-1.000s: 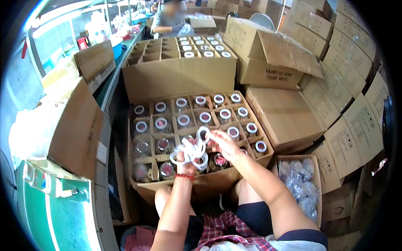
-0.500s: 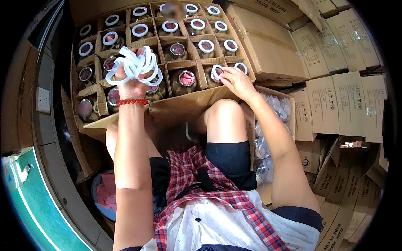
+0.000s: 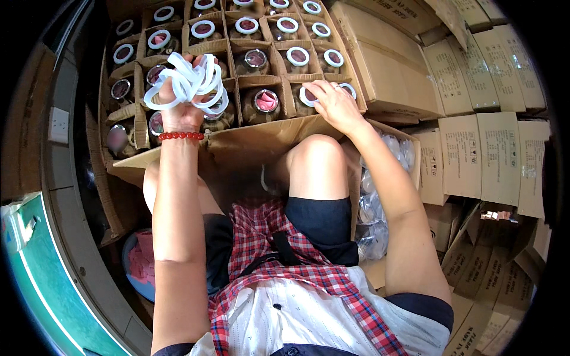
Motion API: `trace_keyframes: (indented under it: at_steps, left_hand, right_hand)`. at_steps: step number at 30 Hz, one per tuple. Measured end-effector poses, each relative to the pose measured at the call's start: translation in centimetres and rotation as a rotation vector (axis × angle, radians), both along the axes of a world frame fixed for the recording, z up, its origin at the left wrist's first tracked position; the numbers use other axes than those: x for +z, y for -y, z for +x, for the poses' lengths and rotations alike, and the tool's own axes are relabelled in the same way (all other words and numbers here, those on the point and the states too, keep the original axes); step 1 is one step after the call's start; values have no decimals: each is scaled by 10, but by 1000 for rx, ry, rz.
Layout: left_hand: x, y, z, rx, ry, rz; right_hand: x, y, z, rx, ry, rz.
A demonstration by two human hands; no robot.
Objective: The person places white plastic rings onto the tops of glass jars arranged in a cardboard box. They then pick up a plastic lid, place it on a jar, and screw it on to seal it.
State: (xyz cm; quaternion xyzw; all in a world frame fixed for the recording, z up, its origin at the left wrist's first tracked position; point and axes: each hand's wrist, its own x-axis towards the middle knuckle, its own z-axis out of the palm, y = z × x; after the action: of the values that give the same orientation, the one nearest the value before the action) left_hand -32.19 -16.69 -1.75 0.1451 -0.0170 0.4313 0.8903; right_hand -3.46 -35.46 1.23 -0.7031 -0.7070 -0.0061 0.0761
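Observation:
A bunch of white plastic rings (image 3: 191,80) hangs in my left hand (image 3: 180,113), whose fingers are curled through and behind them. It is held above the left part of a divided carton (image 3: 237,145). At the carton's near right, my right hand (image 3: 337,108) has its fingers bent over the edge of a white ring (image 3: 306,98) on the mouth of a flask-like bottle. Its fingers cover part of that ring. Another ringed mouth (image 3: 348,91) shows just beyond this hand. To its left stands a bottle with a bare shiny rim and pink inside (image 3: 266,101).
Many bottle mouths behind bear white rings (image 3: 246,25); several others are bare. A box of clear plastic-wrapped pieces (image 3: 373,207) sits by my right knee. Closed cartons (image 3: 386,65) are stacked at right. A blue tub (image 3: 129,261) with pink pieces stands at lower left.
The view has shifted slightly. My right fingers have moved from a pinch at the ring to a flatter bend over its edge. My left hand still carries the bunch of rings.

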Motion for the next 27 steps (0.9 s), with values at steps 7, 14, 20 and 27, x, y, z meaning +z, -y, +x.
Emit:
trace_keyframes:
  at_steps: [7, 14, 20, 27]
  left_hand:
    - [8, 7, 0, 89, -88, -129]
    - [15, 11, 2, 147, -146, -176]
    - [1, -5, -9, 44, -71, -126]
    - [8, 9, -1, 216, -262, -116]
  right_hand:
    - [8, -3, 8, 97, -23, -109]
    - [9, -1, -3, 48, 98, -93]
    - [6, 6, 4, 73, 49, -52]
    - [4, -15, 11, 96, -61, -141]
